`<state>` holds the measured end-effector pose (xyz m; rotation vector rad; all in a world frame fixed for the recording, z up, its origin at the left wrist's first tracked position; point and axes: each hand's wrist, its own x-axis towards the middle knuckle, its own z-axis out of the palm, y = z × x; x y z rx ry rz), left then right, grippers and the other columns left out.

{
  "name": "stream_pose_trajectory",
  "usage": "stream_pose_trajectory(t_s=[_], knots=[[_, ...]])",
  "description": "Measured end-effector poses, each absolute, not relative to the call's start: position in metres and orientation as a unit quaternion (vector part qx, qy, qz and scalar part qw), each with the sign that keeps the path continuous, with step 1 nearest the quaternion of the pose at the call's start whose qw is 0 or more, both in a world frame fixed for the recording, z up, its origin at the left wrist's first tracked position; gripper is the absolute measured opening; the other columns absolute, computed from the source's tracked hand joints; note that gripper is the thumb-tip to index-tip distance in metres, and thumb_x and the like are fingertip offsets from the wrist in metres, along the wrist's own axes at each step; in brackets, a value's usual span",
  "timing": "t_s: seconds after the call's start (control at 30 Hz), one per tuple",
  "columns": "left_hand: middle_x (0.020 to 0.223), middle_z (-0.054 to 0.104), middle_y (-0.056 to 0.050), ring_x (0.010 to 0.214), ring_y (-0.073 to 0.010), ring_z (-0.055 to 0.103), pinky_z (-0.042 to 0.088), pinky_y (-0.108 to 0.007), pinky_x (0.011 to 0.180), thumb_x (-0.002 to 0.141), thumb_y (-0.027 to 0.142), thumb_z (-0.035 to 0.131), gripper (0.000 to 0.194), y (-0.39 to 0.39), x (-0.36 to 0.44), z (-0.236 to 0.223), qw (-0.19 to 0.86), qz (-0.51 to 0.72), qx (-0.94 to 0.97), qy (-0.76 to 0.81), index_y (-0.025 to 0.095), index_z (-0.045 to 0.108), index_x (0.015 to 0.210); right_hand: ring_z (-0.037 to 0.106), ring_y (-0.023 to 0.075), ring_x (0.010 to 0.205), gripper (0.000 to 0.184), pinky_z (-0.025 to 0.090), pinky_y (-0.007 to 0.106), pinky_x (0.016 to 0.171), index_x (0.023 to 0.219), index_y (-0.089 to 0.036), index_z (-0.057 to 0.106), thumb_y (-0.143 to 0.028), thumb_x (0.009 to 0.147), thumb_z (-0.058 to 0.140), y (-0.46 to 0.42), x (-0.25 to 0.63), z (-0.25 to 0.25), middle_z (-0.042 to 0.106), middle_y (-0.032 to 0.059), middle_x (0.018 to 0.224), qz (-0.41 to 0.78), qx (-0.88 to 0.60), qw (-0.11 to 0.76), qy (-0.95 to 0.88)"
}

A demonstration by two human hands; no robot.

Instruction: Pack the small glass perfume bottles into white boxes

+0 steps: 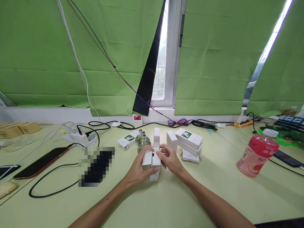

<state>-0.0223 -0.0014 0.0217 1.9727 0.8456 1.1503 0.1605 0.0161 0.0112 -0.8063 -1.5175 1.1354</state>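
Note:
A small white carton (154, 176) stands upright at the middle of the table, its top flaps spread and a dark opening showing. My left hand (142, 164) is wrapped round its left side, with the thumb across the near face. At the carton's right side, my right hand (169, 158) has its fingers bent against the top flap edge. Just behind my left hand is a cluster of clear glass bottles (143, 141) with silvery necks. What lies inside the carton cannot be made out.
White boxes with a green-and-white flower picture lie at left (128, 140) and stacked at right (189, 138). A pink drink bottle (257, 155) stands on the right. Phones (42, 162), a power strip (79, 137) and loose cables lie leftward. Green blinds hang behind.

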Motion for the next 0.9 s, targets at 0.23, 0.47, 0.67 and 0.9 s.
stream_pose_trajectory(t_s=[0.23,0.47,0.67,0.9], knots=[[0.126,0.053,-0.006,0.098,-0.0216,0.057,0.048,-0.032,0.084,0.084,0.039,0.069,0.038,0.0,-0.0217,0.0232,0.322,0.438,0.768,0.34,0.026,0.052,0.115,0.042,0.0063,0.041,0.041,0.032,0.02,0.037,0.104,-0.017,0.062,-0.055,0.086,0.064,0.0162,0.1612,0.0111,0.045,-0.0081,0.062,0.485,-0.34,0.507,-0.626],[0.122,0.056,-0.006,0.094,-0.0208,0.059,0.048,-0.032,0.08,0.082,0.037,0.07,0.036,-0.0011,-0.0213,0.0258,0.309,0.443,0.766,0.349,0.026,0.052,0.111,0.042,0.0052,0.043,0.046,0.031,0.02,0.038,0.107,-0.019,0.062,-0.05,0.076,0.078,0.017,0.1629,0.0093,0.043,-0.0093,0.065,0.541,-0.328,0.486,-0.603],[0.12,0.059,-0.006,0.09,-0.0206,0.061,0.049,-0.033,0.079,0.08,0.036,0.072,0.037,0.0001,-0.0216,0.0247,0.3,0.452,0.766,0.346,0.025,0.054,0.111,0.043,0.0054,0.043,0.045,0.031,0.021,0.038,0.106,-0.02,0.062,-0.047,0.074,0.079,0.0169,0.1626,0.0107,0.045,-0.009,0.067,0.559,-0.322,0.48,-0.594],[0.123,0.056,-0.007,0.091,-0.0198,0.059,0.048,-0.03,0.076,0.082,0.035,0.07,0.037,0.0002,-0.0214,0.0233,0.316,0.447,0.763,0.344,0.026,0.052,0.112,0.042,0.0052,0.041,0.046,0.03,0.02,0.038,0.103,-0.019,0.062,-0.047,0.073,0.08,0.0171,0.1627,0.0123,0.044,-0.01,0.063,0.554,-0.323,0.481,-0.598]])
